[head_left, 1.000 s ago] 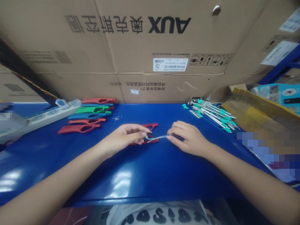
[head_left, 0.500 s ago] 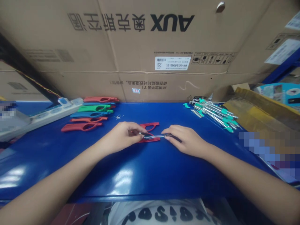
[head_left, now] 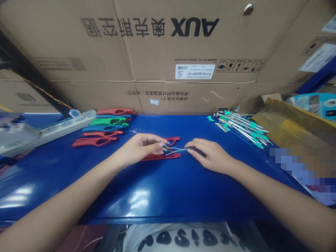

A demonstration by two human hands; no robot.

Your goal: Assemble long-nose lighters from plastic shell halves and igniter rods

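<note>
Above the middle of the blue table, my left hand (head_left: 143,148) pinches the end of a thin white wire (head_left: 175,148). The wire runs right to the fingers of my right hand (head_left: 210,154). Those fingers are closed on a slim dark piece (head_left: 201,153), mostly covered by the hand, so its kind is unclear. A thin grey rod (head_left: 172,152) points left from the same place. Beneath both hands lie red plastic shell halves (head_left: 172,155) with a loop-shaped opening, partly hidden by my left hand.
Red, green and blue handle shells (head_left: 96,141) lie in a row at the left, beside a white power strip (head_left: 60,129). Small pins (head_left: 135,131) are scattered near them. Metal rods with green parts (head_left: 244,127) are piled right. A printed cardboard box (head_left: 157,70) stands behind.
My left fingers have loosened and shifted slightly, and the white wire now bows apart from the grey rod. The dark item seen at my left fingertips no longer shows. My right hand has barely moved.
</note>
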